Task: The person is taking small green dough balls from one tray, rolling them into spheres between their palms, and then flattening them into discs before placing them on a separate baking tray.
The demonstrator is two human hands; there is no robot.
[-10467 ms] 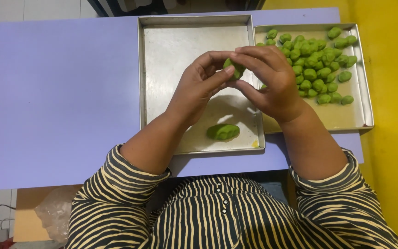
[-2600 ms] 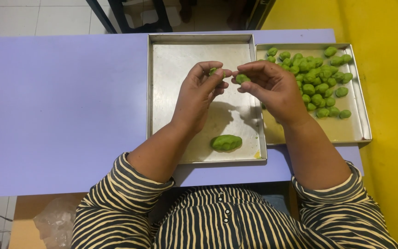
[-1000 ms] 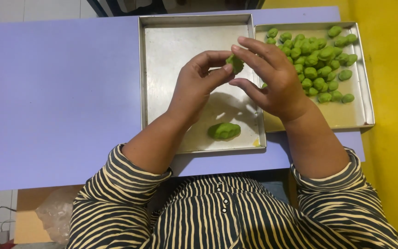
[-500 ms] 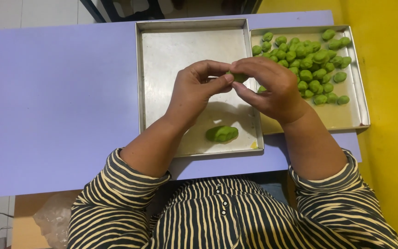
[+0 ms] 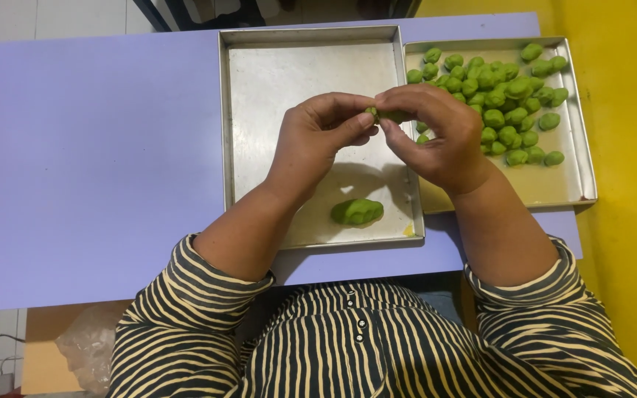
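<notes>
- The lavender table (image 5: 90, 147) carries two metal trays side by side.
- The near-empty tray (image 5: 296, 66), the landmark here, lies at the centre; a second tray (image 5: 554, 188) touches its right edge, heaped with small green dough balls (image 5: 506, 96).
- Above the landmark tray's right half, the left hand (image 5: 315, 144) and right hand (image 5: 436, 133) meet, fingertips pinched on one small green dough piece (image 5: 383, 114).
- A larger green dough lump (image 5: 357, 211) rests near that tray's front edge.

Probably a small food-making kitchen: two metal baking trays (image 5: 259, 133) on a purple tabletop (image 5: 90, 147), with green dough pieces (image 5: 503, 96) heaped just right of the fingers (image 5: 366, 119).
</notes>
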